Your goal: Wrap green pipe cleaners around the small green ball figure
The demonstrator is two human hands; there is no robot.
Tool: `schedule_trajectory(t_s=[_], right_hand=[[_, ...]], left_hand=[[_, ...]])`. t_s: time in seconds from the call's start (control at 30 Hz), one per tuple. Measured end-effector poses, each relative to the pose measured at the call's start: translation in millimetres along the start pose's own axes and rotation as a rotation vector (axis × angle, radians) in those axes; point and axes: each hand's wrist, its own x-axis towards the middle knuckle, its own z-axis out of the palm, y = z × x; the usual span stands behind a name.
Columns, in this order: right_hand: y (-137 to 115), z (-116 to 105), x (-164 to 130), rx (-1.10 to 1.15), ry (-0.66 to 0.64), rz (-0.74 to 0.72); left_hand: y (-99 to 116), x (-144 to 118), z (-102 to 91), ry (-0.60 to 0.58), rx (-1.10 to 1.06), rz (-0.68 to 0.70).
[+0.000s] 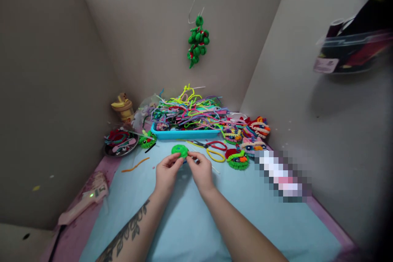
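Head view: left hand (pixel 166 173) and right hand (pixel 201 170) pinch a fuzzy bright-green coiled disc (pixel 179 150) in fingertip grip.

A shallow blue plastic tray (pixel 184 134) heaped with multicoloured pipe cleaners is set at the back of the light blue table mat (pixel 190 221). Just in front of the tray, red-handled scissors (pixel 215 145) are laid. To the tray's left a round metal dish (pixel 120 144) is placed; further left, nearer the front, a pink glue gun (pixel 84 202) is rested. Above the tray a green pipe-cleaner figure (pixel 197 43) is hung.
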Motion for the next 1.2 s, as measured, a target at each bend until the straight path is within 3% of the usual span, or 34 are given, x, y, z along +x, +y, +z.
schedule_trajectory(t_s=[0.23, 0.57, 0.67, 0.93, 1.2], right_hand=[[11.5, 3.4, 5.2, 0.299, -0.007, 0.158], [8.1, -7.0, 12.0, 0.396, -0.255, 0.215], [5.9, -9.4, 11.9, 0.325, -0.255, 0.204], [0.8, -9.2, 6.3, -0.07, -0.08, -0.047], [1.9, -9.8, 5.4, 0.001, -0.123, -0.022]], left_hand=[[-2.4, 1.6, -0.2, -0.029, -0.007, 0.004], [1.0, 4.3, -2.0, -0.043, -0.035, -0.062], [0.8, 4.8, -2.7, -0.038, -0.032, -0.065], [-3.4, 3.4, -0.1, -0.066, -0.021, -0.027], [-3.0, 4.3, -1.2, -0.05, -0.032, -0.046]])
